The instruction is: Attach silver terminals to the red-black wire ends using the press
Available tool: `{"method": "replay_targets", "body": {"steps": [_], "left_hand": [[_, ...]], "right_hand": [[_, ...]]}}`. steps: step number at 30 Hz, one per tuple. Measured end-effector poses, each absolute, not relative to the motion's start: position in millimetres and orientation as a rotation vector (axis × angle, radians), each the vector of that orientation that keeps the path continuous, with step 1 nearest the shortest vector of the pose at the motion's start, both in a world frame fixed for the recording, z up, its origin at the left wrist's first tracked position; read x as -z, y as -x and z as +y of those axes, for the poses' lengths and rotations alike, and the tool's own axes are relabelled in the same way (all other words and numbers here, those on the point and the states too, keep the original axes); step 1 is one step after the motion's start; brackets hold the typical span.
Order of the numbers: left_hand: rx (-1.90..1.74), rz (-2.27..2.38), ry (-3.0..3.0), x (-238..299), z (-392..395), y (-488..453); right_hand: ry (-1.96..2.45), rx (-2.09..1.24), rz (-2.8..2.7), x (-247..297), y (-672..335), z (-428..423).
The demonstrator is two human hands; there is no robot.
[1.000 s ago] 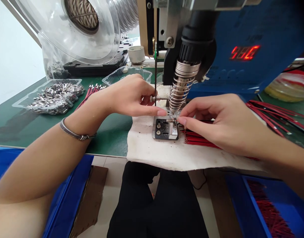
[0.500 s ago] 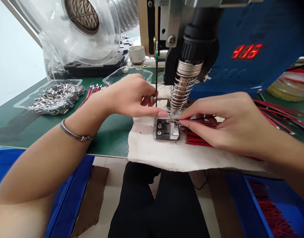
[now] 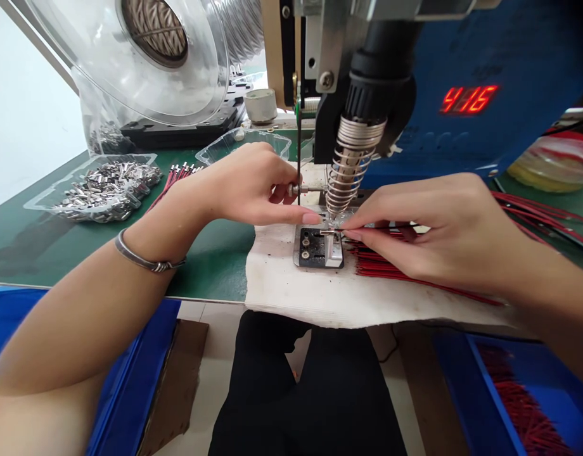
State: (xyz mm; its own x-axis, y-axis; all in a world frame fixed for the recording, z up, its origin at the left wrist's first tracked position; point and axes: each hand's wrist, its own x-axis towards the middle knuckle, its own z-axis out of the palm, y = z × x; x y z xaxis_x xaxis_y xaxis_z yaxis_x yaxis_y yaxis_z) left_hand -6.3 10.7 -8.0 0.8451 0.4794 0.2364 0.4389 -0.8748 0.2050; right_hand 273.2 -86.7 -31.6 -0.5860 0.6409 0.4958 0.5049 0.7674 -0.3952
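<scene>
My right hand [image 3: 429, 234] pinches a thin wire [image 3: 408, 226] between thumb and forefinger. The wire's end lies at a small metal terminal [image 3: 328, 232] on the black fixture [image 3: 313, 247], right below the spring-wrapped soldering iron [image 3: 351, 164]. My left hand [image 3: 260, 183] reaches in from the left, its thumb stretched towards the fixture. Its other fingers curl beside a knurled metal fitting [image 3: 294, 189] on a thin rod; what they hold, if anything, is hidden. A bundle of red wires [image 3: 381, 263] lies on the white cloth [image 3: 296, 285], under my right hand.
A clear tray [image 3: 39, 202] of metal terminals stands at left, near red wires with metal ends [image 3: 177, 171]. A blue machine [image 3: 429, 139] with a lit red display stands behind. More red and black wires [image 3: 543, 215] lie at right. A blue bin [image 3: 495, 386] sits below.
Both hands hold almost the same place. The view has shifted very slightly, and the wire in my right hand now shows some red beside the black. The last display digit now reads 6.
</scene>
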Motion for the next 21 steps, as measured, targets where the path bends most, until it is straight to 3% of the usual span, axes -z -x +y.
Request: {"method": "replay_targets", "body": {"steps": [15,21], "left_hand": [[-0.392,0.693,-2.873,6.1,10.1,5.8],[-0.351,0.779,-2.851,5.9,7.6,5.9]], "right_hand": [[0.772,-0.220,-2.365,32.2,-278.0,-83.2],[0.653,-0.025,-2.412,36.5,-280.6,-80.7]]}}
